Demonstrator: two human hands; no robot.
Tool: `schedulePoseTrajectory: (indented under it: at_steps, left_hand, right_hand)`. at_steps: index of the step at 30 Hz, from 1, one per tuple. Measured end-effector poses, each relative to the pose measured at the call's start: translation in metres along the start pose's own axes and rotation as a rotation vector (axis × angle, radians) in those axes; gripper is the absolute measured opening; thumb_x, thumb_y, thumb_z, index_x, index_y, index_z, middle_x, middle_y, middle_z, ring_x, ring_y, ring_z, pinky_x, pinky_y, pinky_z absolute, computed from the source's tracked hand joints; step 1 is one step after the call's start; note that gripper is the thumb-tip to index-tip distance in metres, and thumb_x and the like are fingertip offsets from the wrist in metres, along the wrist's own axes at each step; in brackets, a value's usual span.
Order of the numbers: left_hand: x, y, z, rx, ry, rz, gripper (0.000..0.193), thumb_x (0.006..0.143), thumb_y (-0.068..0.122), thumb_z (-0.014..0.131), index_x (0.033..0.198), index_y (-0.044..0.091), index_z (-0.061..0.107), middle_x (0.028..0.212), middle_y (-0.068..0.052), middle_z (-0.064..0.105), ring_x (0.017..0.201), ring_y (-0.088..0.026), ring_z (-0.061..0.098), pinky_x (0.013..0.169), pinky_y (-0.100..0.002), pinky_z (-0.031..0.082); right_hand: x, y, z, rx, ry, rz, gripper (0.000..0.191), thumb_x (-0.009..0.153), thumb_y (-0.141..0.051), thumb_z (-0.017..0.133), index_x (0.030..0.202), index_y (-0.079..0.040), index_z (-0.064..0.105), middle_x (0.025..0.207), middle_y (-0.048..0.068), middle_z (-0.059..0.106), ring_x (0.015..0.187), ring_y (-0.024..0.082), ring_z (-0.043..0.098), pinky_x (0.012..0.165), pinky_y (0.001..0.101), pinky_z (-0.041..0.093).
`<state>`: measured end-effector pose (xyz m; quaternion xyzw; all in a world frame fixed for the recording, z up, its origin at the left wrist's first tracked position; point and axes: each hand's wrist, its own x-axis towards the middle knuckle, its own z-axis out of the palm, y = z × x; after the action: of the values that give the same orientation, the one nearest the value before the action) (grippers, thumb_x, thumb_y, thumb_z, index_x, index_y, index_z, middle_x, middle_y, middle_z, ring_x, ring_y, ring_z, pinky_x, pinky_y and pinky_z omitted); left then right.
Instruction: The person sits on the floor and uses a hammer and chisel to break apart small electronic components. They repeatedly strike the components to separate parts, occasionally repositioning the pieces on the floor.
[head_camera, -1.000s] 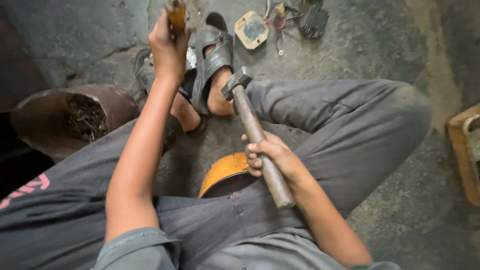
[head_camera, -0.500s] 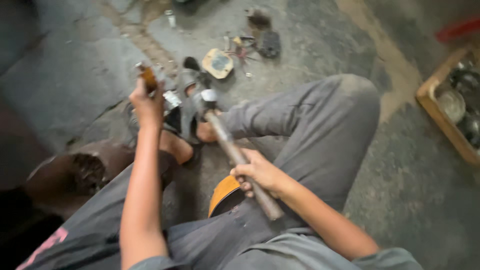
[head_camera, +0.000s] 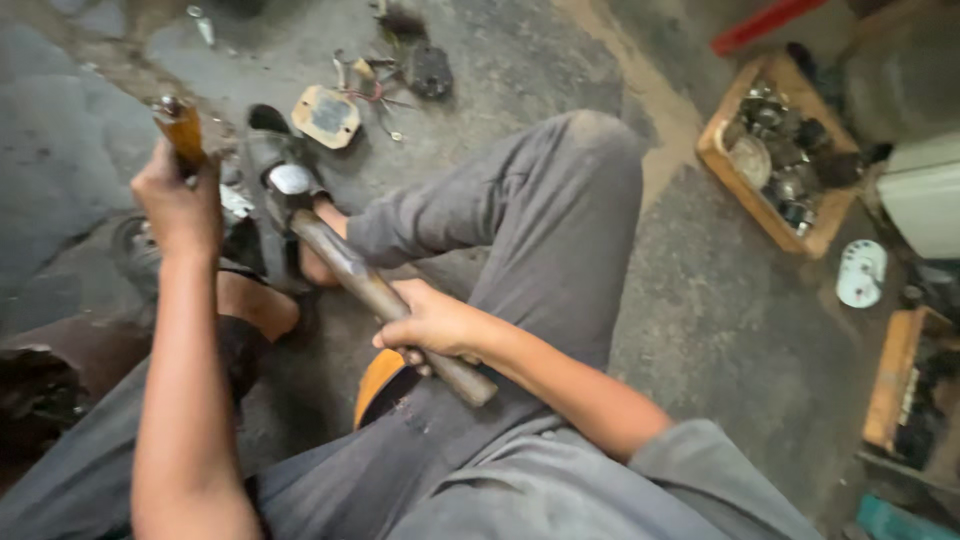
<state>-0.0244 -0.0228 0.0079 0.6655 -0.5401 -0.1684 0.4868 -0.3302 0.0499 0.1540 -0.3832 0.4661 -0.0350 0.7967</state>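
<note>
My right hand (head_camera: 432, 325) grips the wooden handle of a hammer (head_camera: 345, 265) at mid-length; its metal head (head_camera: 288, 182) points away from me, over my sandalled foot (head_camera: 275, 170). My left hand (head_camera: 180, 205) is raised and closed around a tool with an orange-brown wooden handle (head_camera: 182, 130), held upright to the left of the hammer head. What lies under that tool is hidden by my hand and arm. I sit on the ground in grey trousers, with an orange object (head_camera: 378, 385) between my legs.
On the concrete floor beyond my foot lie a small square plate (head_camera: 326, 115), wires and dark metal parts (head_camera: 430, 70). A wooden box of metal parts (head_camera: 775, 150) stands at the right, a second crate (head_camera: 900, 385) nearer. A dark round container (head_camera: 45, 385) sits at the left.
The view has swung to the right, bringing the wooden boxes into sight. The hammer has come lower, its head now close to my foot. My left hand still holds the upright tool.
</note>
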Motion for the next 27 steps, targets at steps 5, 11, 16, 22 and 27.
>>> schedulePoseTrajectory:
  at_steps: [5,11,16,22,27]
  left_hand:
    - [0.004,0.0,0.0,0.084,0.056,-0.01,0.024,0.096,0.008,0.081,0.113,-0.001,0.067,0.089,-0.025,0.069,0.074,-0.038,0.066,0.069,-0.044,0.052]
    - [0.012,-0.004,0.002,0.053,0.142,-0.008,0.024,0.092,0.013,0.079,0.108,0.001,0.065,0.089,-0.025,0.07,0.082,-0.048,0.066,0.067,-0.049,0.051]
    - [0.012,0.004,-0.003,0.043,0.173,-0.044,0.023,0.094,0.013,0.077,0.107,0.001,0.063,0.087,-0.027,0.067,0.084,-0.049,0.065,0.068,-0.051,0.051]
    - [0.008,0.006,-0.008,-0.048,0.138,-0.121,0.022,0.094,0.009,0.071,0.113,0.002,0.062,0.088,-0.023,0.07,0.08,-0.044,0.07,0.068,-0.048,0.053]
    - [-0.002,-0.007,-0.002,0.002,0.138,-0.054,0.02,0.093,0.001,0.068,0.111,0.002,0.061,0.093,-0.024,0.069,0.086,-0.046,0.067,0.073,-0.048,0.053]
  right_hand:
    - [0.002,-0.006,-0.007,0.058,0.036,0.007,0.03,0.083,-0.005,0.071,0.103,-0.006,0.049,0.068,0.004,0.054,0.045,0.009,0.049,0.038,0.0288,0.044]
    - [-0.002,-0.029,-0.004,0.01,0.107,0.053,0.027,0.081,-0.005,0.07,0.097,-0.007,0.049,0.064,0.003,0.051,0.041,0.011,0.049,0.036,0.0304,0.044]
    - [0.004,-0.057,0.009,-0.138,0.09,-0.083,0.026,0.08,-0.008,0.07,0.1,-0.004,0.053,0.064,0.004,0.054,0.042,0.011,0.051,0.037,0.0292,0.044]
    - [-0.024,-0.166,0.025,-0.309,0.189,-0.471,0.026,0.085,-0.011,0.076,0.099,-0.006,0.054,0.062,0.002,0.056,0.043,0.011,0.054,0.038,0.0294,0.045]
    - [0.027,-0.158,0.043,-0.525,0.186,-0.644,0.02,0.096,-0.009,0.075,0.098,-0.003,0.056,0.066,0.001,0.055,0.047,0.01,0.053,0.041,0.0264,0.043]
